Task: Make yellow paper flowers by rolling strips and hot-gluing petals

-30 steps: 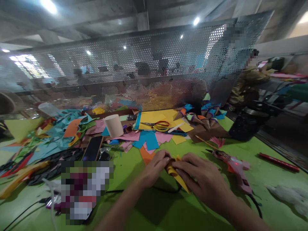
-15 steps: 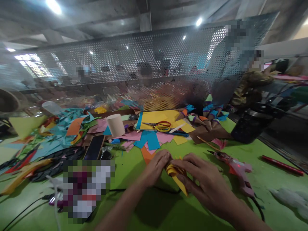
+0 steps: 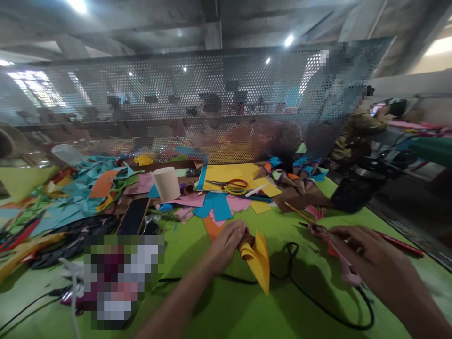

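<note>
My left hand (image 3: 228,242) is closed, pinching the brownish base of a folded yellow paper flower (image 3: 259,263) above the green table. Its pointed petals hang toward me, one curled round at the top. To the right, my right hand (image 3: 367,256) reaches over a pink hot glue gun (image 3: 349,277), its fingers closed about the body and covering much of it. The gun's dark nozzle (image 3: 302,225) points left and away from me. From its handle a black cord (image 3: 328,318) loops across the table.
Yellow-handled scissors (image 3: 236,186) lie on yellow sheets at the back, beside a cream paper roll (image 3: 166,183). A phone (image 3: 133,216) and paper scraps lie left. Brown paper cones (image 3: 303,183), a black bottle (image 3: 356,186) and a red pen (image 3: 400,245) are right. A perforated panel (image 3: 176,108) stands behind.
My right hand has left the yellow paper flower and moved right onto the glue gun. The flower, held by my left hand, now shows more of its petals. The view has shifted slightly.
</note>
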Action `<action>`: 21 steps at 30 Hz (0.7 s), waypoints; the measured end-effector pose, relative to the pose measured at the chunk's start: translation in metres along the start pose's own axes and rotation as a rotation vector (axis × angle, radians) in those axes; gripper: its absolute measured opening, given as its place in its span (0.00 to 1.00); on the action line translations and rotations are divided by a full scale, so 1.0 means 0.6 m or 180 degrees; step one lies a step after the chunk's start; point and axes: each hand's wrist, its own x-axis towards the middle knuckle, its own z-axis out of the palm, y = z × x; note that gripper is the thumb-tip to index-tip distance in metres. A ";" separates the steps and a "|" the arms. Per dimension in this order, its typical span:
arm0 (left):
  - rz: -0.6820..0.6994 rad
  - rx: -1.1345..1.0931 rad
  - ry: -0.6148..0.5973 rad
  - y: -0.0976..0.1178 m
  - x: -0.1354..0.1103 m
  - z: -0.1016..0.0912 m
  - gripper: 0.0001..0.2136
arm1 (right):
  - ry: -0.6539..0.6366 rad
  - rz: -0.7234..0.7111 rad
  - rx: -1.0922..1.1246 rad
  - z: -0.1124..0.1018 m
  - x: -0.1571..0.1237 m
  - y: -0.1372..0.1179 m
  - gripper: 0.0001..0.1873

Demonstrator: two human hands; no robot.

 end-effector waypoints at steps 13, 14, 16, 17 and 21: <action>-0.0084 -0.0130 0.0069 -0.003 -0.001 0.000 0.20 | -0.0860 0.1711 -0.0696 0.002 -0.026 0.004 0.21; -0.0090 -0.0143 0.0061 -0.002 -0.002 0.000 0.20 | -0.0865 0.1758 -0.0717 0.003 -0.026 0.003 0.22; -0.0094 -0.0146 0.0066 0.000 -0.003 0.000 0.20 | -0.0872 0.1852 -0.0780 0.003 -0.027 0.004 0.23; -0.0092 -0.0137 0.0077 0.000 -0.003 -0.001 0.20 | -0.0883 0.1891 -0.0819 0.003 -0.027 0.006 0.24; -0.0084 -0.0111 0.0092 -0.004 0.000 -0.002 0.20 | -0.0999 0.1832 -0.0944 0.007 -0.030 0.022 0.21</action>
